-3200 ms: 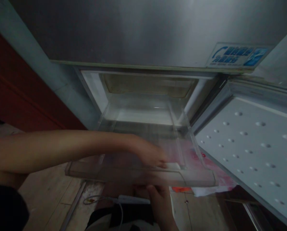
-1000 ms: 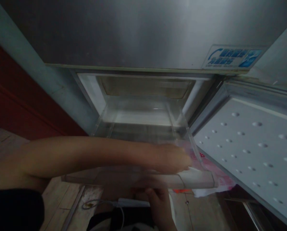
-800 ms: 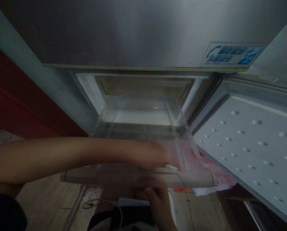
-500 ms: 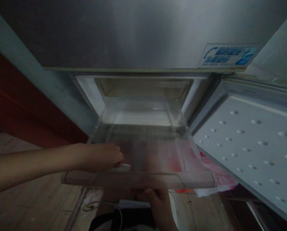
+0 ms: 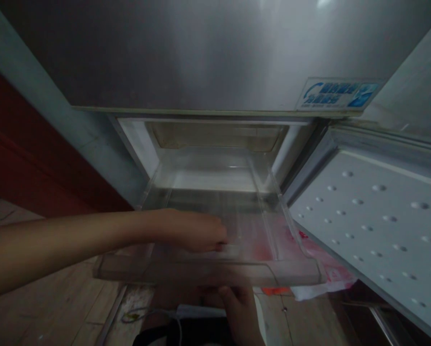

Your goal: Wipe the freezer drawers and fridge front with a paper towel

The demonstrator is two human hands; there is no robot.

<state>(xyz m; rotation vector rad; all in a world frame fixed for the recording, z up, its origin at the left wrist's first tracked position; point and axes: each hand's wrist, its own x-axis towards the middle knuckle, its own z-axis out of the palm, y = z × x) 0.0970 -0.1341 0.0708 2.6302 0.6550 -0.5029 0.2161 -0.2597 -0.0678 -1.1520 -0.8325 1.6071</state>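
A clear plastic freezer drawer [image 5: 208,271] is pulled out of the lower compartment of a fridge. Reaching in from the left, my left hand [image 5: 197,231] is closed, knuckles up, low inside the drawer near its front wall. A pale edge of something white [image 5: 232,250] shows at its fingertips; its kind is unclear. Below the drawer front, my right hand [image 5: 241,307] grips the drawer from underneath, thumb towards the front. Its other fingers are partly hidden behind the plastic. I see no food in the drawer.
The freezer door [image 5: 374,226] stands open on the right, with a pink-and-white plastic bag [image 5: 327,278] on the floor beneath it. The upper fridge door [image 5: 201,57] is closed. A red panel [image 5: 38,158] stands left. A white device [image 5: 201,311] with a cable lies at my lap.
My left hand has moved right along the inside of the drawer, with the white thing. My right hand stays at the drawer front. The view has tilted up slightly.
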